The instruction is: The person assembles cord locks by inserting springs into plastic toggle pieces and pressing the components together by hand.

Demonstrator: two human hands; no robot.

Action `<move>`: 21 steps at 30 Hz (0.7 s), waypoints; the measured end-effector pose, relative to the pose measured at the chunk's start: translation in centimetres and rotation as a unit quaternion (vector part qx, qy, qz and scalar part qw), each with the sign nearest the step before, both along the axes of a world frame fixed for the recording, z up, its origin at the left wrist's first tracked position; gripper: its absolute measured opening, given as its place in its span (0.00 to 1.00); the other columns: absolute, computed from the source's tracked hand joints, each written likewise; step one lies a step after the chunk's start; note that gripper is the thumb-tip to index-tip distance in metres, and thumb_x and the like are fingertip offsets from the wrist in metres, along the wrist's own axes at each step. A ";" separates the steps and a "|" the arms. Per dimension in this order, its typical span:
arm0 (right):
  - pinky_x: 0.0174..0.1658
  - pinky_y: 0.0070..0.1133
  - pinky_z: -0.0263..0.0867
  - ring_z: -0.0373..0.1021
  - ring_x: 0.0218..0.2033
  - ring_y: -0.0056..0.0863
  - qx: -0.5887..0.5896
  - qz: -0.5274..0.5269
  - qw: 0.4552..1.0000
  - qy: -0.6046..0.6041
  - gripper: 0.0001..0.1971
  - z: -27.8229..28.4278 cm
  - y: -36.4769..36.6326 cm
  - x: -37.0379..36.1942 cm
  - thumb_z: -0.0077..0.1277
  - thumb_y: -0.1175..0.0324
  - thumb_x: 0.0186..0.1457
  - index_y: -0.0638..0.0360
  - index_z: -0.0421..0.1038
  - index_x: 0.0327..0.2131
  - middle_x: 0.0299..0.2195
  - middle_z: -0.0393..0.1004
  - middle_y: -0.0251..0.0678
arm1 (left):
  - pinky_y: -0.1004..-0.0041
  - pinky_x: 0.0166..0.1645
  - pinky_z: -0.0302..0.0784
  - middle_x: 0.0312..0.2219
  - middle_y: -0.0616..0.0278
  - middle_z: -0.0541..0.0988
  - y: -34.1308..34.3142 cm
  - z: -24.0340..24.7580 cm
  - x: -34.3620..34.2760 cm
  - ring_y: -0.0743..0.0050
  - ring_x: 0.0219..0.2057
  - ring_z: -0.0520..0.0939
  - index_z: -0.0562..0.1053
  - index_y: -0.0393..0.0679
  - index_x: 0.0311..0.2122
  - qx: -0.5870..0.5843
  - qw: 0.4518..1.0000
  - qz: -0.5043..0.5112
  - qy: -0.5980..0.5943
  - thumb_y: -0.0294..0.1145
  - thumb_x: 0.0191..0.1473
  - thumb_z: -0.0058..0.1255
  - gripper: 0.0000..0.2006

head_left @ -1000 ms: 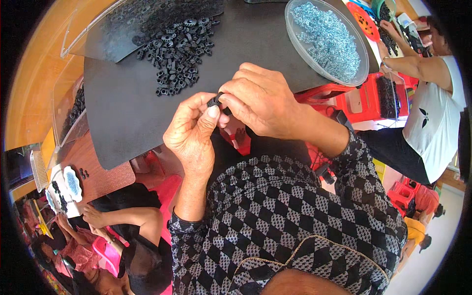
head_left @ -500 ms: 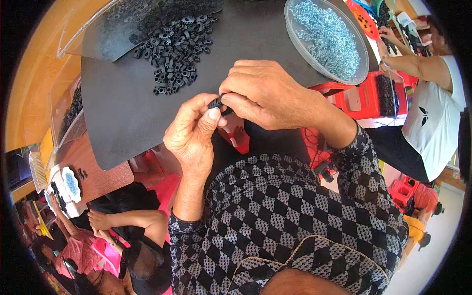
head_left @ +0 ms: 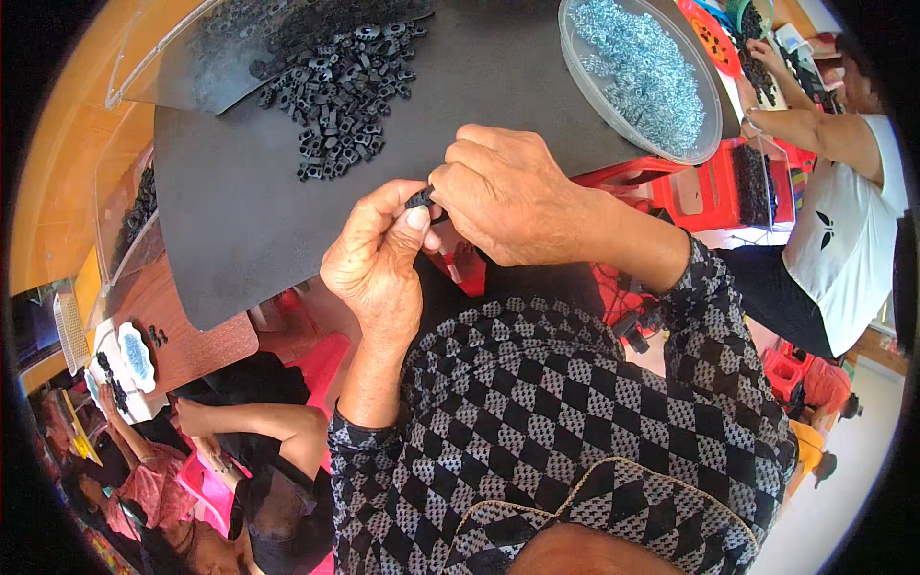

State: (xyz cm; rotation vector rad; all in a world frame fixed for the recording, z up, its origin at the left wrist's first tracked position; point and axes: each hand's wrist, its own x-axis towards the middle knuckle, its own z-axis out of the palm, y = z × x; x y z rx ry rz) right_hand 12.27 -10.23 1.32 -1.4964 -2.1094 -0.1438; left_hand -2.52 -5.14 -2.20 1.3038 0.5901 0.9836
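Pinched between the thumb and fingers of my left hand (head_left: 376, 251) is a small black plastic part (head_left: 419, 198), held just off the table's near edge. My right hand (head_left: 508, 196) closes over the other end of that part, its fingertips pressed against it; whether it also holds some smaller piece is hidden. Beyond my hands a pile of similar black plastic parts (head_left: 345, 115) lies on the dark table mat (head_left: 249, 230). To the right stands a round clear tub (head_left: 714, 134) full of small shiny bluish metal pieces (head_left: 652, 81), perhaps springs.
A clear plastic bin (head_left: 163, 72) lies at the pile's far left. Red plastic stools (head_left: 704, 196) stand to the right, near a co-worker in a white shirt (head_left: 853, 230). More people sit at the lower left by a brown table (head_left: 206, 340) with a white scalloped dish (head_left: 137, 356).
My right hand has turned over the part, its fingers curling in more and its knuckles shifting slightly. My left hand keeps its pinch almost in place.
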 end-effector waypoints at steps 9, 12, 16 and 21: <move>0.26 0.26 0.62 0.63 0.25 0.32 0.027 -0.011 0.999 -0.020 0.09 -0.4 0.0 -0.3 0.50 0.66 0.36 0.59 0.63 0.19 0.20 0.63 0.36 | 0.82 0.24 0.70 0.24 0.59 0.75 -0.3 -0.9 0.3 0.80 0.19 0.72 0.71 0.29 0.38 0.039 0.998 0.045 0.022 0.17 0.48 0.50 0.10; 0.26 0.26 0.62 0.63 0.25 0.33 0.026 -0.005 1.000 -0.012 0.09 -0.6 -0.1 -0.2 0.50 0.67 0.36 0.60 0.63 0.21 0.20 0.63 0.36 | 0.82 0.24 0.70 0.24 0.60 0.75 -0.4 -0.5 0.5 0.80 0.19 0.72 0.71 0.29 0.38 0.032 0.998 0.048 0.023 0.17 0.48 0.50 0.10; 0.27 0.27 0.61 0.63 0.26 0.34 -0.002 -0.026 0.999 0.030 0.09 -0.5 -0.2 -0.1 0.50 0.68 0.37 0.61 0.63 0.22 0.21 0.63 0.37 | 0.84 0.23 0.70 0.23 0.62 0.76 -0.2 0.0 0.8 0.84 0.19 0.73 0.72 0.31 0.36 0.009 0.999 0.031 0.004 0.18 0.49 0.50 0.08; 0.30 0.27 0.61 0.63 0.29 0.37 -0.044 -0.052 0.997 0.031 0.16 0.9 -0.4 -0.5 0.51 0.74 0.39 0.70 0.65 0.36 0.27 0.66 0.42 | 0.83 0.23 0.71 0.23 0.59 0.76 0.6 1.1 0.6 0.81 0.20 0.74 0.71 0.30 0.36 -0.090 0.996 -0.006 0.005 0.21 0.50 0.50 0.08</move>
